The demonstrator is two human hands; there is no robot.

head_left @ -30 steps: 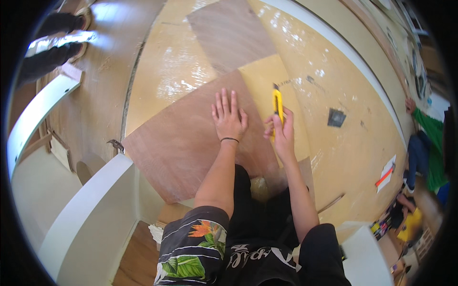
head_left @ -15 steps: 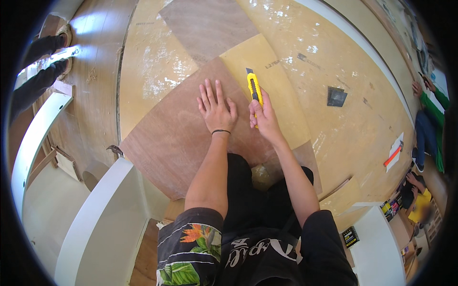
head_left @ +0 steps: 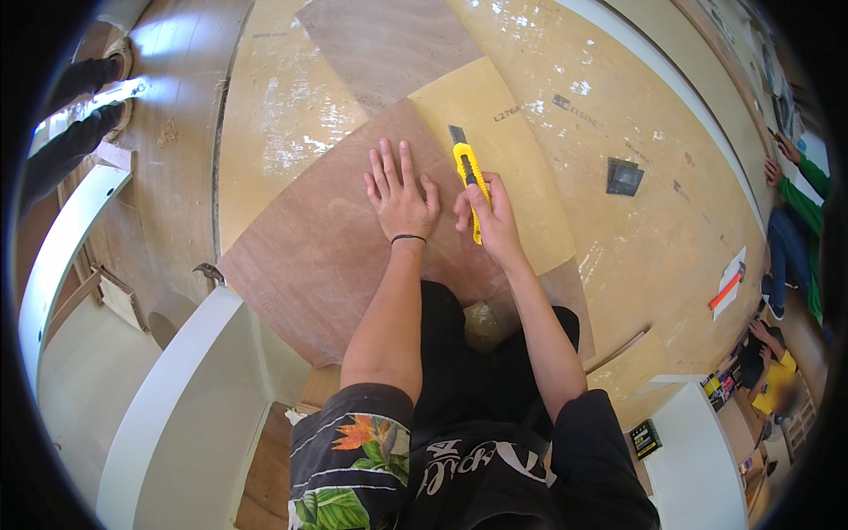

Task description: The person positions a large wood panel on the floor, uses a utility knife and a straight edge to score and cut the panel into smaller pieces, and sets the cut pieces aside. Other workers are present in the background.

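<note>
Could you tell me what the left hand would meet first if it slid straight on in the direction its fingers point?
Probably the edge where the reddish-brown sheet under the left hand ends and a greyer brown sheet begins. Nothing loose lies in that line. The yellow utility knife in the right hand sits off to the side.

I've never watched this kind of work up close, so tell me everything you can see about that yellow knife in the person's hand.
The yellow knife is a slim utility cutter with a bright yellow body, a dark strip along its middle and a short grey blade pushed out at the far end. The right hand grips its rear half, fingers wrapped round it. It points away from the person, its tip at the edge where the brown sheet meets the tan sheet. The left hand lies flat beside it, apart from it.
</note>
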